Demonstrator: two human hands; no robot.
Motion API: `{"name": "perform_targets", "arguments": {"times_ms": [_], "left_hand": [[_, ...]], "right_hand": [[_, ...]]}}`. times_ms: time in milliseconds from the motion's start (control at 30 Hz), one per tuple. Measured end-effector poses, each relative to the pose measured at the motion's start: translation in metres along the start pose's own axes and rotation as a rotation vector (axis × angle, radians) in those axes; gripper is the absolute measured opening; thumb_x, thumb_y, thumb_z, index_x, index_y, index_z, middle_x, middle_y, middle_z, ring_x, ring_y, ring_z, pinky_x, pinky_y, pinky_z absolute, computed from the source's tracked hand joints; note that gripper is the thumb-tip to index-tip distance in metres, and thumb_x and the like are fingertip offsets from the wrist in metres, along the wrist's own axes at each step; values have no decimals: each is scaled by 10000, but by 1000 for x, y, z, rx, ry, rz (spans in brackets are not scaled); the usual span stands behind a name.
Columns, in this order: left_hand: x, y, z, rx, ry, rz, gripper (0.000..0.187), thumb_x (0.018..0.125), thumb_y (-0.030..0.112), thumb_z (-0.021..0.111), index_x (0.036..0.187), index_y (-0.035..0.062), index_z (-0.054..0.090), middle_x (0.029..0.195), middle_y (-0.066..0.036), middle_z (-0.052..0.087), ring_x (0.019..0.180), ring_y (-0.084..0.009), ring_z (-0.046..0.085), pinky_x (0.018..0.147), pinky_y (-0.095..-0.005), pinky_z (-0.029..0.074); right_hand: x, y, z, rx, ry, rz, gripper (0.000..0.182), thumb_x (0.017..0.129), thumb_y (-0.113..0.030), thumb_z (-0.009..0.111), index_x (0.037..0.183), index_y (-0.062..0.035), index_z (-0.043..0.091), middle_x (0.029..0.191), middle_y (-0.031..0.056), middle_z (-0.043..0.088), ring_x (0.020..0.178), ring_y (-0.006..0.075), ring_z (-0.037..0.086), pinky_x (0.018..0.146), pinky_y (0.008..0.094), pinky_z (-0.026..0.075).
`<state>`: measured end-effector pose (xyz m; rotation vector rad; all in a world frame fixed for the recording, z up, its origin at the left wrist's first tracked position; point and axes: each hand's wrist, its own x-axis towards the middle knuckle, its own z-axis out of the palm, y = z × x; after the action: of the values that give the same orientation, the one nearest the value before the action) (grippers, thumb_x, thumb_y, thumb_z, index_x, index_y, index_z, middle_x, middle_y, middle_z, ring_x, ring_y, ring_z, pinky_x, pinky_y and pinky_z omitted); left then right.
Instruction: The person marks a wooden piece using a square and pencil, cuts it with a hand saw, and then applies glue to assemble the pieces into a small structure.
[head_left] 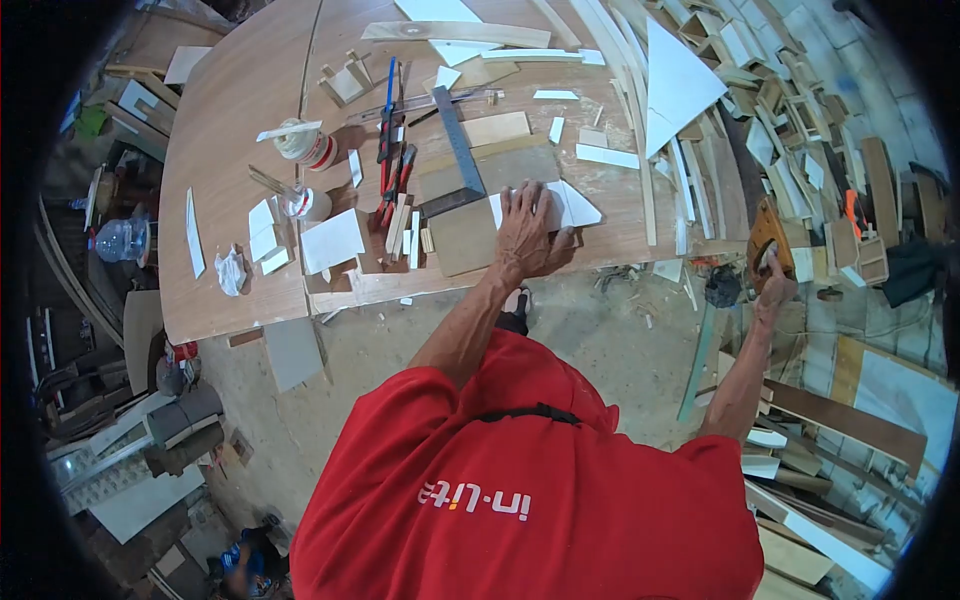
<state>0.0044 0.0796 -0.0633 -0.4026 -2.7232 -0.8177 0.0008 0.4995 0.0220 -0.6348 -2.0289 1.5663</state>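
Observation:
My left hand lies with its fingers spread on a white pointed panel near the table's front edge. Under and beside it is a brown board. A dark try square rests on the boards just beyond that hand. Off the table's right end, my right hand is closed around a brown wooden handle, shaped like a handsaw's; no blade can be made out. Pliers and small wood strips lie left of the left hand.
Two glue-smeared tubs, white blocks and a crumpled cloth sit on the left half of the table. A large white triangular panel lies at the right. Wood offcuts crowd the right wall.

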Motion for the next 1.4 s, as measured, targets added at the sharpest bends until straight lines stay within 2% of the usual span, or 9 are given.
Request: {"name": "perform_targets", "arguments": {"times_ms": [500, 700, 800, 867, 1033, 1133, 1200, 1300, 1400], "left_hand": [[0, -4, -2, 24, -4, 19, 677, 790, 432, 616, 1244, -36, 432, 1304, -240, 388, 1269, -414, 340, 1074, -572, 200], [4, -20, 15, -76, 45, -5, 699, 757, 323, 653, 1292, -32, 376, 1287, -241, 404, 1266, -418, 345, 1073, -553, 225], [10, -25, 10, -54, -35, -21, 756, 741, 295, 674, 1334, -24, 331, 1268, -234, 427, 1251, -405, 364, 1065, -551, 242], [24, -6, -15, 52, -257, -199, 829, 720, 287, 687, 1377, -23, 288, 1264, -229, 439, 1240, -392, 376, 1060, -551, 254], [51, 4, -37, 52, -416, -280, 859, 689, 150, 674, 1418, -16, 251, 1278, -244, 465, 1183, -402, 464, 968, -525, 391], [48, -19, -22, -82, -252, -212, 677, 692, 81, 639, 1331, 5, 433, 1195, -259, 560, 1073, -414, 560, 896, -469, 459], [46, -16, -41, -109, -457, -194, 463, 700, 37, 596, 1163, 20, 600, 1067, -249, 631, 975, -414, 607, 870, -424, 477], [23, 8, -89, -122, -408, -193, 320, 732, 18, 567, 1038, 15, 658, 989, -218, 659, 942, -401, 620, 841, -439, 483], [-13, 8, -136, 1, -337, -158, 296, 771, 31, 554, 1048, 32, 658, 978, -216, 660, 935, -395, 623, 822, -434, 486]], "right_hand": [[-83, 26, -39, 305, 168, 123, 134, 751, 15, 667, 885, 20, 667, 801, 35, 620, 647, 126, 541, 588, 264, 429], [-120, 42, -62, 373, 157, 119, 145, 743, 22, 638, 886, 8, 660, 812, 33, 624, 670, 119, 553, 591, 256, 431], [-145, 28, -56, 389, 189, 108, 166, 731, 38, 626, 889, -1, 660, 813, 31, 624, 676, 121, 554, 595, 253, 431], [-157, 24, -58, 373, 203, 127, 176, 726, 52, 615, 887, -2, 660, 805, 31, 620, 661, 126, 546, 596, 262, 426], [-177, 21, -63, 389, 210, 174, 169, 742, 27, 620, 909, 13, 645, 784, 43, 608, 635, 133, 530, 598, 264, 401], [-184, 28, -70, 379, 170, 175, 162, 743, 27, 622, 902, 13, 646, 784, 42, 604, 648, 131, 530, 596, 262, 404], [-188, 34, -71, 434, 212, 212, 153, 741, 29, 620, 891, 18, 648, 792, 43, 602, 640, 131, 528, 597, 260, 408], [-192, 37, -76, 407, 193, 190, 155, 738, 31, 619, 891, 24, 646, 800, 45, 600, 631, 130, 523, 602, 258, 411], [-194, 34, -79, 394, 206, 189, 144, 708, 32, 637, 848, 7, 662, 807, 32, 616, 678, 143, 548, 626, 271, 429]]}}
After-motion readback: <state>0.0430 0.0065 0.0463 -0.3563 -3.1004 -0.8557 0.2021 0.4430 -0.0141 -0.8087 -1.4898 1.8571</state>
